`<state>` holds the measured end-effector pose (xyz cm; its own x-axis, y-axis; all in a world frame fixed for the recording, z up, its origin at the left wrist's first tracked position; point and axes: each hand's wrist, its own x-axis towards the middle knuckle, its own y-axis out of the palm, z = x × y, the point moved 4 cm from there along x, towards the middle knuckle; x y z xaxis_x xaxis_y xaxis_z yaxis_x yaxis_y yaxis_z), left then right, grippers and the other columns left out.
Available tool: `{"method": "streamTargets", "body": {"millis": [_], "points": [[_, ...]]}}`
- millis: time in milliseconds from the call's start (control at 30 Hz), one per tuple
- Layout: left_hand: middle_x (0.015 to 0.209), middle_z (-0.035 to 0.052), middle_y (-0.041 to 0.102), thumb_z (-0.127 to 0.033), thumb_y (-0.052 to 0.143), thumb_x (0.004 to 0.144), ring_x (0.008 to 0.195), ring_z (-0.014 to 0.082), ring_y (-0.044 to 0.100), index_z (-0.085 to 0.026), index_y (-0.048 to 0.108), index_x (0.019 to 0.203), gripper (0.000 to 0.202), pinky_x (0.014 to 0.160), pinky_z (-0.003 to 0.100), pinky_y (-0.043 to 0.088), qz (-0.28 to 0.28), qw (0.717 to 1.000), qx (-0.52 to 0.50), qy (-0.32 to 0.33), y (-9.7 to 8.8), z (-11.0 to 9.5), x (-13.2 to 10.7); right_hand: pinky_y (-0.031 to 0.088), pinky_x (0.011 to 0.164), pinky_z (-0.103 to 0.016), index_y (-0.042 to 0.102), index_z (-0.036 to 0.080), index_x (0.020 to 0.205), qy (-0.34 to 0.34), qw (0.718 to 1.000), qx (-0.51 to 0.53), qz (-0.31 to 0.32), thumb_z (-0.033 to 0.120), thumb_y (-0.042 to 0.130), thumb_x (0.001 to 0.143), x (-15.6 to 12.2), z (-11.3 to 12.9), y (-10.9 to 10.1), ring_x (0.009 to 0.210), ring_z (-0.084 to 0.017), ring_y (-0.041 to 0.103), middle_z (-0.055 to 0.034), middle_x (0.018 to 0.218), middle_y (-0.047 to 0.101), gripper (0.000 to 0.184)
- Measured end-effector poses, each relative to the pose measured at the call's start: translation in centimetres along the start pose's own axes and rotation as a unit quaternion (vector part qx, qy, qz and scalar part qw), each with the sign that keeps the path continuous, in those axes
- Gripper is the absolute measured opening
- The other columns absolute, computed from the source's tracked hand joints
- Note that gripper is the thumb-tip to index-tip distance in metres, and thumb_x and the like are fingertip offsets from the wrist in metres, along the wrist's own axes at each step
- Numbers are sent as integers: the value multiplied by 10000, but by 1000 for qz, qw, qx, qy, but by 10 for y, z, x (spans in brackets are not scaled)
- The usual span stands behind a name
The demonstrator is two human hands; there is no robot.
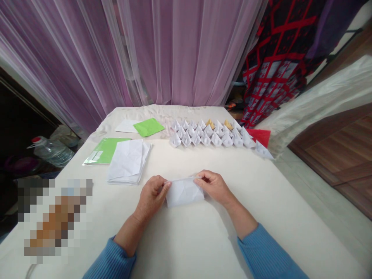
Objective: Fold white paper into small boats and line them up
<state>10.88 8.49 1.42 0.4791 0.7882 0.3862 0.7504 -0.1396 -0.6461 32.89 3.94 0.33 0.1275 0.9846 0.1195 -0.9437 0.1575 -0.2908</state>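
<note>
A folded white sheet of paper (184, 192) lies on the cream tablecloth (203, 240) in front of me. My left hand (152, 195) pinches its upper left corner with closed fingers. My right hand (213, 185) pinches its upper right edge the same way. Both forearms wear blue sleeves. Behind the sheet, several small white folded paper boats (207, 135) stand in rows, with two yellowish ones among them.
A stack of creased white sheets (129, 161) lies at the left, beside green paper (106, 150). More green paper (148, 126) and a white sheet sit further back. Red paper (260, 136) lies at the right edge. A plastic bottle (52, 151) stands left of the table. Purple curtains hang behind.
</note>
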Motion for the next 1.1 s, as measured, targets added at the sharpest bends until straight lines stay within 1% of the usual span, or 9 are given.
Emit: {"method": "streamTargets", "body": {"millis": [67,233,333,500,600,733,867,1100], "points": [[629,-2,555,-360,452,939,645,139,524,-200,559,679,323,623,257,394,-4,1000,5,9,-1,-1,0,387,547,-236,661,178,704,-2,1000,-2,6,393,655,747,0,1,0,578,-117,493,9,635,589,220],[634,6,569,-349,458,941,650,143,532,-201,578,676,326,617,258,397,-10,1000,17,21,-4,-1,0,446,615,-262,733,187,809,-32,999,-3,14,375,625,788,-1,7,-1,674,-148,585,-37,761,680,218],[668,13,605,-341,483,931,669,144,555,-202,611,708,293,630,259,413,-6,1000,12,18,-4,0,0,474,662,-278,735,191,798,-38,999,0,15,364,609,810,-1,9,-2,720,-165,625,-50,790,706,215],[700,7,652,-327,544,897,690,144,591,-216,680,821,192,659,259,446,-15,999,-27,-6,-2,3,-1,486,667,-284,726,195,761,-60,998,-3,6,342,619,807,-1,11,-3,738,-177,643,-54,794,712,188],[699,4,655,-321,569,878,678,136,594,-213,687,805,176,653,250,456,-19,997,-67,-29,-3,2,-1,481,656,-279,729,198,757,-63,998,-11,-1,331,617,801,-1,11,-4,726,-173,639,-52,783,711,180],[697,7,657,-340,574,865,660,126,592,-195,674,739,217,622,233,457,-6,991,-118,-69,-2,2,-1,476,636,-276,732,194,747,-56,998,-15,-18,334,617,787,-2,8,-3,703,-173,632,-52,766,716,185],[681,9,659,-353,562,857,662,131,595,-191,670,711,244,620,235,454,5,990,-105,-97,0,7,-1,480,644,-281,721,189,728,-37,999,-11,-24,342,631,775,-2,6,-2,706,-180,641,-49,763,724,183],[672,2,656,-351,556,864,656,132,596,-195,663,700,250,620,241,449,11,992,-73,-98,1,10,-2,483,652,-288,706,191,717,-32,999,-10,-21,359,626,772,-2,7,-2,706,-183,637,-49,764,721,194]]}}
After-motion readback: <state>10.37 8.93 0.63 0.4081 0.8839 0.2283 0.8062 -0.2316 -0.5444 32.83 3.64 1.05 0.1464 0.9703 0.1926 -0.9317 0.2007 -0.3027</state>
